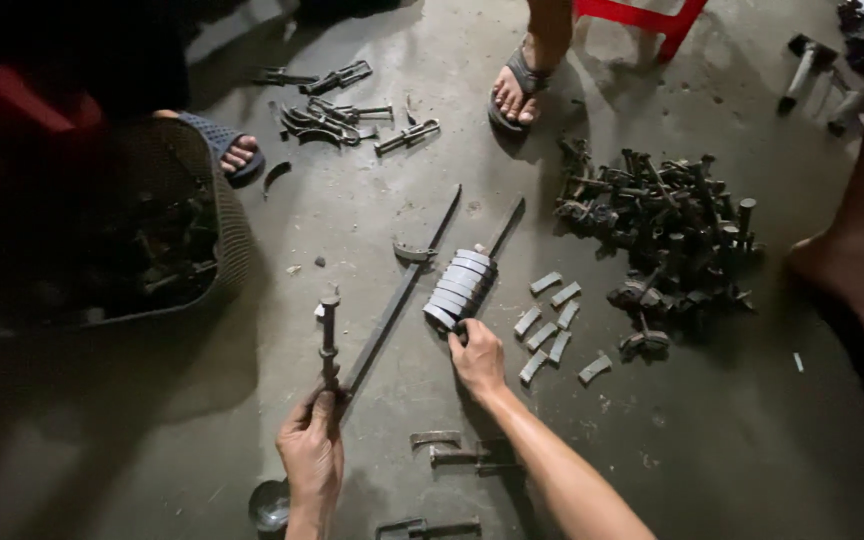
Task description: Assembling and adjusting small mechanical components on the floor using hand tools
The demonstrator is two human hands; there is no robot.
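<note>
Curved metal plates (459,286) stacked on a flat bar (487,255), just ahead of right hand (476,358) fingers closed at the stack's near end; left hand (312,452) gripping upright bolt (328,340); best pressed square, kept tight.

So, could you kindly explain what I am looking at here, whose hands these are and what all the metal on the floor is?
There is no machine: a person wears a camera on the head, looking down at their own two bare hands over a concrete floor. The left hand grips the lower end of a threaded metal rod, beside the end of a long flat metal bar. The right hand touches the near end of a row of curved grey metal pieces stacked between that bar and a second one. Loose curved pieces lie to the right, then a dark pile of bolts and clamps. A woven basket sits at left. The sandalled foot belongs to someone else.
</note>
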